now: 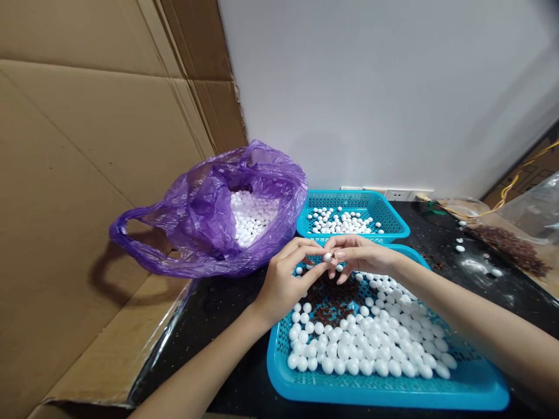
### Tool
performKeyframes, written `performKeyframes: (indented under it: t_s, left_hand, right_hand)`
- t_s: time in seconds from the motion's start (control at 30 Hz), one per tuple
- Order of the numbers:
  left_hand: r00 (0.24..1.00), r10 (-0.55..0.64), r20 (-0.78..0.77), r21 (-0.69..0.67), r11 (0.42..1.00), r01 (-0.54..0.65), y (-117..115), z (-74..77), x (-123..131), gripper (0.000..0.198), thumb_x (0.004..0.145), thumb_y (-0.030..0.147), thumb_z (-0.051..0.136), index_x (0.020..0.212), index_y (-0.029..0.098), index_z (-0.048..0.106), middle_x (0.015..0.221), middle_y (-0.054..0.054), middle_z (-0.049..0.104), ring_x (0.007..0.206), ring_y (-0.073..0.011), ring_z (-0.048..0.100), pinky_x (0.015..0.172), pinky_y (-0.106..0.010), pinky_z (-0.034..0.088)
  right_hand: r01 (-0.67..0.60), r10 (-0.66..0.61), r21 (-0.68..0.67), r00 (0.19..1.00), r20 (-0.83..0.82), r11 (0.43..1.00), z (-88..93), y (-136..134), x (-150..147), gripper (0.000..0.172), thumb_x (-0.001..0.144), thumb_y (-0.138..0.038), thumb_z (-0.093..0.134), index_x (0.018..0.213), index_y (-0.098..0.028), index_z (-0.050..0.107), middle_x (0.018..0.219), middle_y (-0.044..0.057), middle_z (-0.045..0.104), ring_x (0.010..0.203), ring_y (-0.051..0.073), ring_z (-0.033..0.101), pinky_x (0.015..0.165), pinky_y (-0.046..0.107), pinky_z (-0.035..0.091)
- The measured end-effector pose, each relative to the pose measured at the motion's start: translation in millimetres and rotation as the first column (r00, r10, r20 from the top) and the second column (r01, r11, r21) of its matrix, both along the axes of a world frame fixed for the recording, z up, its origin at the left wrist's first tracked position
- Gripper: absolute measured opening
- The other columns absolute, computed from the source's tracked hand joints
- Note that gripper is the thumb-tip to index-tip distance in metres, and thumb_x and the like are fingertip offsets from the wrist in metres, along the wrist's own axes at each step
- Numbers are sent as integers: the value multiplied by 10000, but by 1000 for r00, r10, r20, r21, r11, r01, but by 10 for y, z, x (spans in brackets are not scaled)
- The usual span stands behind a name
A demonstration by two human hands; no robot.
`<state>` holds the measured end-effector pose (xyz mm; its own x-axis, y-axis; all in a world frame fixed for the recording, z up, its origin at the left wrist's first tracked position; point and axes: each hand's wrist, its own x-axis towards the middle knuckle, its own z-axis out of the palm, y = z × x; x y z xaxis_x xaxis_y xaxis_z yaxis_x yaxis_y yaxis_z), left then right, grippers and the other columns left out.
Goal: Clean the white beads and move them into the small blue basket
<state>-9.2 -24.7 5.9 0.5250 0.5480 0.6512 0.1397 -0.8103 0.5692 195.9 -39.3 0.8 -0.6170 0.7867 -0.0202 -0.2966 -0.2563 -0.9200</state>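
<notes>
Between the thumb and fingers of my left hand (286, 278) is a small white ball (327, 257), held above the near blue basket (384, 394). My right hand (364, 256) meets it from the right, thumb and forefinger pinched on a tiny reddish-brown piece (333, 255) against the ball; the other fingers are loosely bent. Below, many loose white balls (375, 337) cover the front and right of the basket. A patch of reddish-brown bits (334, 299) lies in its back left part, partly hidden by my hands.
At the left, a purple plastic bag (192, 215) stands open with white balls inside. A second blue basket (395, 218) with white balls sits behind. On the black table (471, 302), a reddish-brown heap (510, 247) lies at right, near a yellow cable (506, 192). Cardboard (109, 145) walls the left.
</notes>
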Motion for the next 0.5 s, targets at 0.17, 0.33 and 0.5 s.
performKeyframes:
  t_s: [0.17,0.33,0.5]
  left_hand:
    - [1000,5,14,23,1000,-6,11,4,14,133,781,177,663,913,173,645,900,-30,610,879,-130,590,788,-263,482]
    - [1000,-4,26,24,1000,3,11,2,18,97,776,164,666,872,169,655,833,-22,611,806,-128,596,731,-265,493]
    - [999,-9,46,27,1000,8,-9,-3,10,93,772,153,668,865,161,664,821,-25,615,786,-127,599,718,-261,495]
  right_hand:
    - [-1,0,22,1000,17,1000,-48,15,-8,149,798,-249,668,917,-160,671,798,21,668,776,135,677,655,237,579]
    - [49,-51,43,998,44,998,-76,24,-29,143,787,-255,682,892,-158,688,781,15,679,733,103,668,632,198,569]
    - [57,-58,25,998,30,998,-52,16,-63,137,758,-263,713,834,-152,686,745,-1,683,684,77,665,635,169,558]
